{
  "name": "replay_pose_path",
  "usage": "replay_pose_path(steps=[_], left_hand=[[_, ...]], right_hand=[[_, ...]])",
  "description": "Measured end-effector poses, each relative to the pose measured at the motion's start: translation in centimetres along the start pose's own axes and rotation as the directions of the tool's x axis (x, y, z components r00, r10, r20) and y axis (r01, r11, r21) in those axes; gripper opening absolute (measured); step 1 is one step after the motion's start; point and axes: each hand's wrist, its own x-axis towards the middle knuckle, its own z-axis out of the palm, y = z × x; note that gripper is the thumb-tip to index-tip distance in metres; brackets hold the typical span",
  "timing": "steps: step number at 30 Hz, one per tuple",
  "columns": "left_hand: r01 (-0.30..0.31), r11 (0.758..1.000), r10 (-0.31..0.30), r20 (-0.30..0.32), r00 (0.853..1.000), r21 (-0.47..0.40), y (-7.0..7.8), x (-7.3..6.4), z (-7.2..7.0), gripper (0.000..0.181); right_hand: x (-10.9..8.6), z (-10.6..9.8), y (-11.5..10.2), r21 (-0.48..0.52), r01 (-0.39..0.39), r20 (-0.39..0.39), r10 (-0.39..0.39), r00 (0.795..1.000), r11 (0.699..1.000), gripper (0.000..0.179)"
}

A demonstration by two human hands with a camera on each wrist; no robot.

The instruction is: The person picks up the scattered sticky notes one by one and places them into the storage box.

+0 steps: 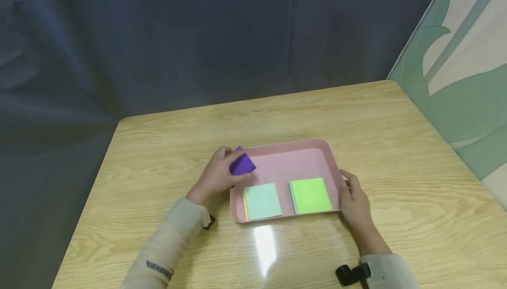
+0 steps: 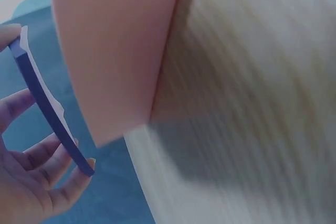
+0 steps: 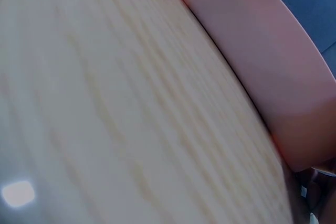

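Observation:
A square purple sticky-note pad (image 1: 242, 164) is in my left hand (image 1: 215, 172), gripped by its edges between thumb and fingers over the far left corner of the pink tray (image 1: 291, 162). In the left wrist view the pad (image 2: 50, 108) appears edge-on, slightly bowed, with fingertips at its ends. My right hand (image 1: 355, 201) holds the tray's right side near the front corner; most of it is hidden in the right wrist view. Inside the tray lie a mint-coloured note pad (image 1: 262, 201) at front left and a bright green one (image 1: 311, 195) at front right.
An orange-yellow edge (image 1: 246, 205) shows beside the mint pad, and a pale blue-green edge (image 1: 293, 197) beside the green one. The tray stands on a wood-grain table (image 1: 174, 139). A dark curtain (image 1: 237, 38) hangs behind, with a patterned green-and-white cloth (image 1: 467, 104) at right.

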Motion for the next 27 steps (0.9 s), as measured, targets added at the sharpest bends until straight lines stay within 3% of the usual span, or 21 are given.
replay_pose_path(steps=[4,8,12,16,21,27], left_hand=[[-0.057,0.998,0.056,0.023,0.998,0.033,0.6,-0.2,0.9,0.068],[-0.124,0.985,0.125,-0.002,0.992,0.118,1.0,-0.5,1.4,0.063],[-0.147,0.974,0.152,-0.013,0.988,0.171,1.4,-0.9,1.8,0.061],[-0.167,0.965,0.164,0.029,0.986,0.203,1.9,-1.0,2.0,0.061],[-0.195,0.959,0.186,0.063,0.981,0.205,2.4,-1.2,2.6,0.062],[-0.234,0.961,0.218,0.119,0.969,0.146,2.9,-1.5,3.8,0.063]], right_hand=[[0.0,-0.1,-0.1,0.003,-0.005,0.000,0.005,1.000,1.000,0.040],[0.1,-0.1,-0.1,-0.001,-0.003,-0.003,0.003,1.000,1.000,0.041],[0.1,-0.1,-0.1,0.000,-0.003,-0.001,0.003,1.000,1.000,0.041],[0.1,-0.2,0.0,0.006,-0.004,-0.001,0.004,1.000,1.000,0.041],[0.1,0.0,-0.2,0.006,-0.003,0.004,0.003,1.000,1.000,0.040],[0.1,-0.1,-0.3,0.002,-0.018,0.001,0.018,1.000,1.000,0.040]])
